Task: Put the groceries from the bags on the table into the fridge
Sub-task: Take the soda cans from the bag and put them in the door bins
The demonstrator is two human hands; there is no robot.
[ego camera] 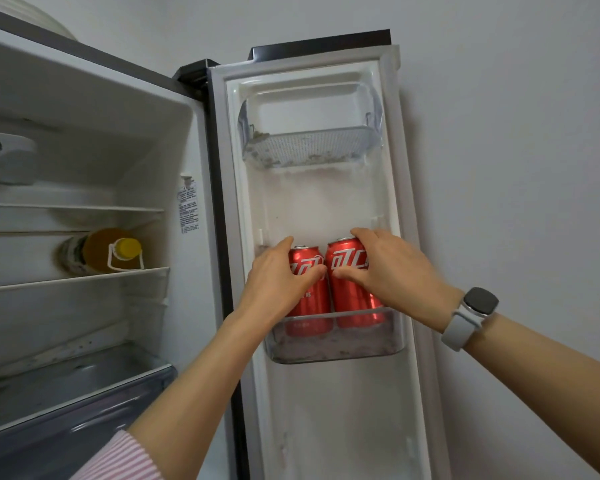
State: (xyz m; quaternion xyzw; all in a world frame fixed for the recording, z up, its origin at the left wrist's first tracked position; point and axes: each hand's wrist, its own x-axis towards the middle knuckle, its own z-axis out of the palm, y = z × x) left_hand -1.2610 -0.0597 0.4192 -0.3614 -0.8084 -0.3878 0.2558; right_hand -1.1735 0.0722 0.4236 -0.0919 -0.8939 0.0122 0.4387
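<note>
Two red cans (329, 289) upright in the door bin (333, 348), each gripped by curled fingers (312, 273).

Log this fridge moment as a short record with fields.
fridge door: open
lower door bin: two red cans upright, side by side
left hand: grips left can
right hand: grips right can
upper door bin: no groceries visible
inner shelf: yellow-capped oil bottle lying on its side
right wrist: grey watch
</note>
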